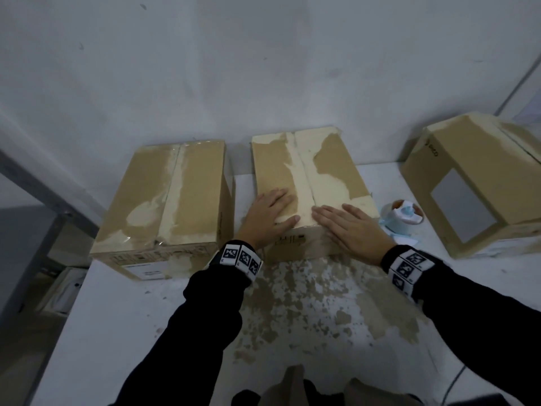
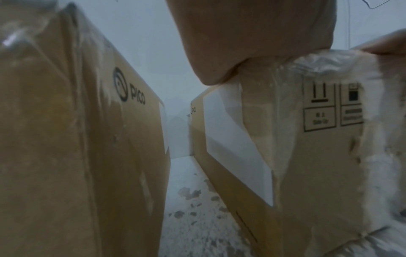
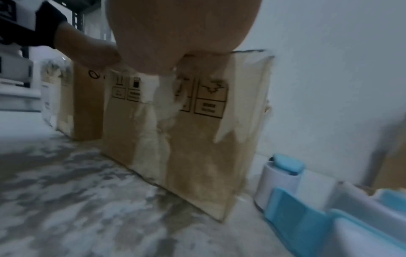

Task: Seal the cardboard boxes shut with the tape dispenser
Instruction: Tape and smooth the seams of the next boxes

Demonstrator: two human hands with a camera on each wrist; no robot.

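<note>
Both hands are down flat on the middle box (image 1: 307, 177). The left hand (image 1: 270, 213) lies palm-down on the left flap near the front edge, fingers straight and spread a little, thumb stretched along the front lip toward the centre seam. The right hand (image 1: 349, 227) mirrors it on the right flap — fingers straight and together, pointing in toward the seam, fingertips just beside the left thumb. Neither hand curls round anything; both press open-palmed on the cardboard, and both dark sleeves reach in from the near edge of the table (image 1: 123, 317).

The flaps of that middle box are closed, with a pale worn strip running down the seam. The tape dispenser (image 1: 405, 216) — white and light blue — sits on the table just right of the box, near its front right corner, touched by neither hand.

Now the room around it. The left box (image 1: 164, 200) stands close by with only a narrow lane of tabletop between the two, and the left wrist view looks straight down that gap. The right box (image 1: 474, 183) is tipped on its side, well apart, beyond the dispenser. All three sit back near the wall (image 1: 263, 68). In front of the middle box lies a broad stretch of scuffed, blotchy tabletop up to the near edge.
</note>
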